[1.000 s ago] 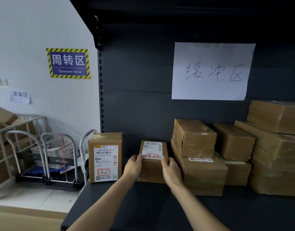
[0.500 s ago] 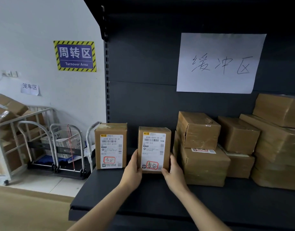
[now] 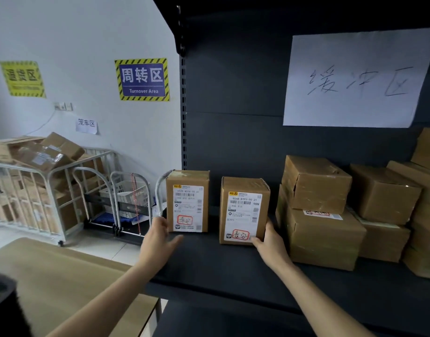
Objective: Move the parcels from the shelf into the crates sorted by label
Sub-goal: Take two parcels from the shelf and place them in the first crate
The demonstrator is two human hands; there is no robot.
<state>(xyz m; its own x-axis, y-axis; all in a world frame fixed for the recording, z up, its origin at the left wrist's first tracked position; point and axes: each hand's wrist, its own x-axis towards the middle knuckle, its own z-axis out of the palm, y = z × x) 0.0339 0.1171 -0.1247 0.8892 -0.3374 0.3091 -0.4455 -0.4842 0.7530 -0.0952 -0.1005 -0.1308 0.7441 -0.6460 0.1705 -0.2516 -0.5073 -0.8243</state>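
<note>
Dark shelf (image 3: 233, 271) with an upright left parcel (image 3: 187, 203), an upright middle parcel (image 3: 243, 211) and stacked boxes (image 3: 323, 237) at right.

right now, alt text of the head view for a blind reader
On a shelf, a person's left hand touches the lower left edge of the left parcel while the right hand grips the lower right corner of the right parcel. Both stand upright, labels forward, with brown boxes stacked to their right.
</note>
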